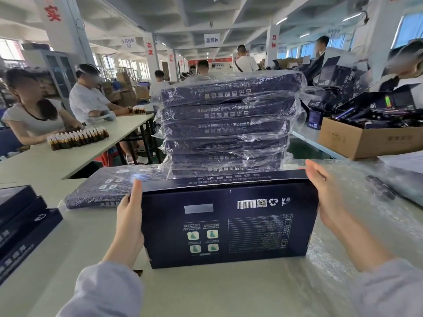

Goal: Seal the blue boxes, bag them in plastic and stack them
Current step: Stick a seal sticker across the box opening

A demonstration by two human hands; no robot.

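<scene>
A flat dark blue box lies back side up on the table in front of me, with its far flap still a little open. My left hand holds its left edge and my right hand holds its right edge, fingers along the sides. Right behind the box rises a stack of several blue boxes in clear plastic bags. One more bagged box lies flat to the left of the stack. Clear plastic bags are spread on the table at the right.
Unbagged blue boxes are piled at the left edge. A cardboard carton with dark items stands at the back right. Other people sit at a table on the left with small brown bottles.
</scene>
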